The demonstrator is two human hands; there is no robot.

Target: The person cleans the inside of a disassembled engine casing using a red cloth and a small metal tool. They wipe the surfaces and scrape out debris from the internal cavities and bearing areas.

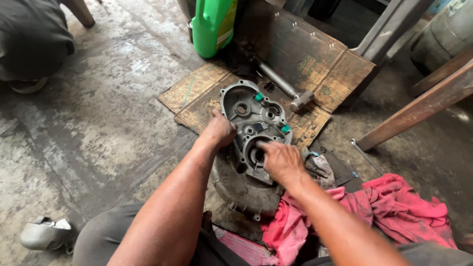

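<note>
The left hand (218,131) grips the left rim of a grey metal engine cover (253,128), which lies on the concrete floor (98,123) half over the near edge of a flattened cardboard sheet (315,59). The right hand (282,160) is curled with fingertips at the cover's large round opening; what it holds, if anything, cannot be told. A red rag (394,207) crowds the right side, a steel hammer (286,86) and green jug (213,24) lie beyond, and bare floor opens leftward.
</note>
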